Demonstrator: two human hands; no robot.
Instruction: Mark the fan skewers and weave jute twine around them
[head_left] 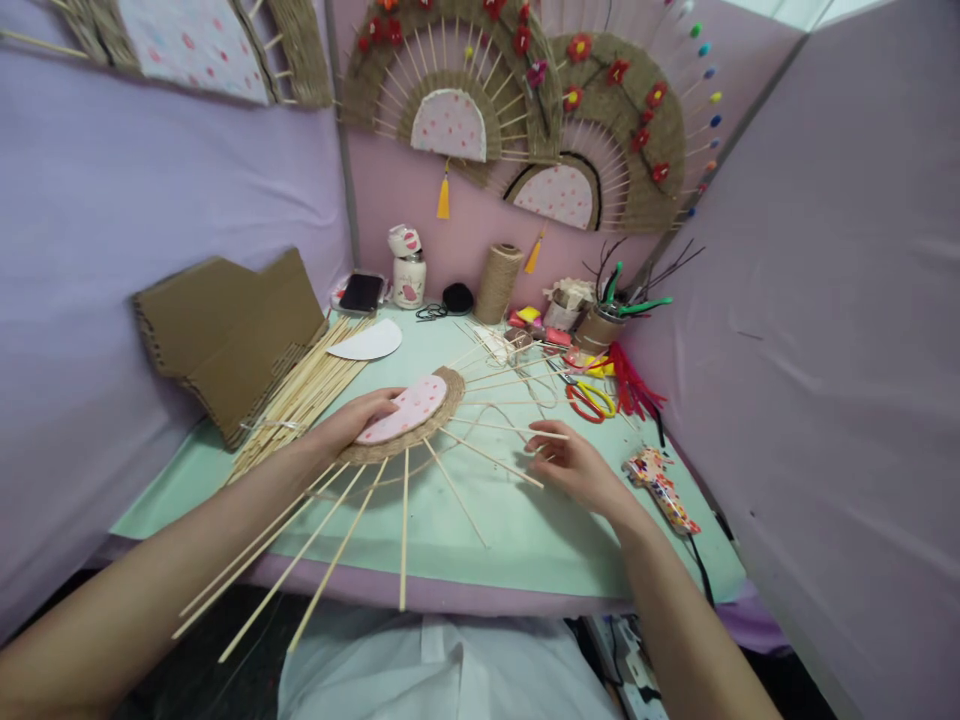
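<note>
A half-round fan piece (420,405) has a pink dotted centre, a band of wound twine and thin wooden sticks fanning out from it. My left hand (373,408) grips its left part, the fingers going behind and the thumb on the dotted face. To the right, my right hand (566,460) is at the stick ends with curled fingers, near a loose strand of twine (495,412). Whether the strand runs between those fingers is too small to tell. Several sticks point down past the table's front edge.
Folded cardboard (232,330) and a bundle of sticks (300,390) lie left, beside a white paper piece (371,341). Toward the back stand a twine spool (498,283) and a white bottle (409,278). Scissors (592,398) and a patterned glue gun (661,488) lie right.
</note>
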